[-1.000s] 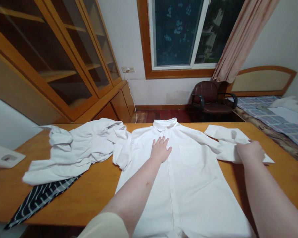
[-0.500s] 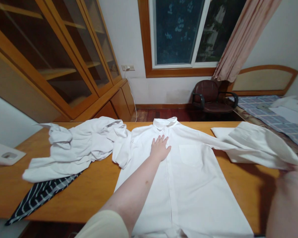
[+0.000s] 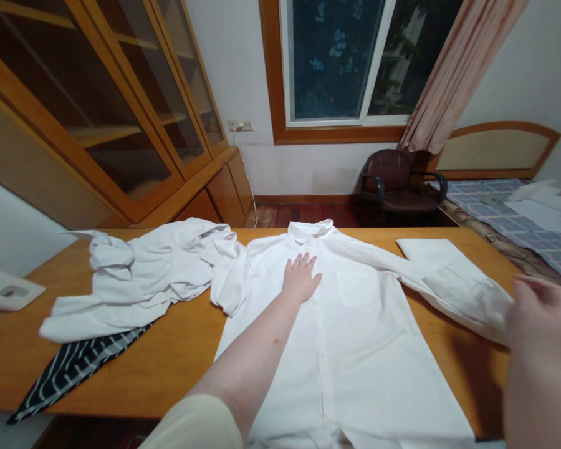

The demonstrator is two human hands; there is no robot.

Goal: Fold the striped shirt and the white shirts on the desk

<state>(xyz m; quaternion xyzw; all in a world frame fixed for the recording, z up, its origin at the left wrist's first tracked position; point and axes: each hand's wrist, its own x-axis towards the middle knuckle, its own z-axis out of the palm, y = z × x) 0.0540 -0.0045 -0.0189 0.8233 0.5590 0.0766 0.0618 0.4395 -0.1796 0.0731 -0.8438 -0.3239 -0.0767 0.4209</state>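
Observation:
A white button-up shirt [image 3: 355, 349] lies face up on the wooden table [image 3: 168, 368], collar toward the window. My left hand [image 3: 300, 277] rests flat on its chest just below the collar, fingers spread, holding nothing. The shirt's right-side sleeve [image 3: 458, 280] lies stretched out across the table toward the right edge. My right hand [image 3: 540, 308] hovers at the sleeve's cuff end, blurred. Its fingers look loosely apart and I see no cloth gripped in them.
A crumpled white garment [image 3: 144, 274] lies left of the shirt, over a dark striped cloth [image 3: 70, 368]. A white plastic object [image 3: 4, 293] sits at the far left. Beyond the table are a brown chair [image 3: 397, 184], a glass-fronted cabinet [image 3: 103, 106] and a bed [image 3: 528, 218].
My right hand pulled the folded sleeve out to the right and lifted it. The sleeve now lies flat and extended. My left hand stayed pressed on the chest.

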